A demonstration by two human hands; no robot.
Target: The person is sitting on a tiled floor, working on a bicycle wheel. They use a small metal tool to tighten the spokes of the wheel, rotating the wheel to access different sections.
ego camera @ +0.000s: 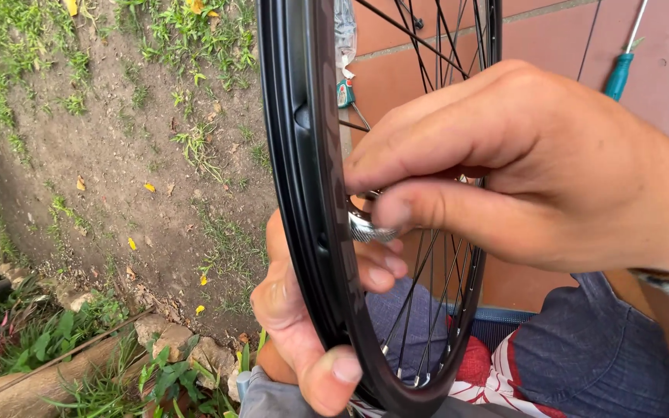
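While bare dirt and grass fill the frame's left, the left hand [303, 325] grips the black rim [307, 193] at centre. Just right, the right hand [536, 170] pinches a small metal tool [365, 226] against it; steady, small turns would serve best. Red tiles [660, 77] lie upper right.

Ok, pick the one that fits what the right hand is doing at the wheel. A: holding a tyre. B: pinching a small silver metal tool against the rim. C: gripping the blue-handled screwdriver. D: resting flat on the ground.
B: the right hand pinches a small silver tool at the black rim, while the blue-handled screwdriver lies untouched on the tiles behind.
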